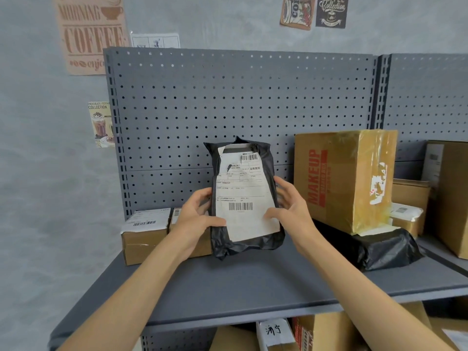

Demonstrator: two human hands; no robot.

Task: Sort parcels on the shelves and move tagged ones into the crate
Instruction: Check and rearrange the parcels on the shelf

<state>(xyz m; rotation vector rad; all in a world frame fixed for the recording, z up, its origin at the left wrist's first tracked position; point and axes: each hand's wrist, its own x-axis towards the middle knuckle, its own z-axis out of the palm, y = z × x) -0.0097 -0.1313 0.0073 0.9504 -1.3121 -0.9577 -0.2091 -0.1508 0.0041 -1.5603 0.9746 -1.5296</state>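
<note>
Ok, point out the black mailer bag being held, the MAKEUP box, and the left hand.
black mailer bag (244, 196): head view, on its white shipping label.
MAKEUP box (339, 181): head view, on its front cardboard face.
left hand (195, 211): head view, on the back of the hand.

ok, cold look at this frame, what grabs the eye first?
The black poly mailer with its white shipping label, held upright at centre shelf between the left hand and right hand. Next, the tan MAKEUP carton at right, sitting on another black bag.

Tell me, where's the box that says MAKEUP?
The MAKEUP box sits right of centre on the shelf, on top of a black bag, right of the parcel both hands hold.
</note>
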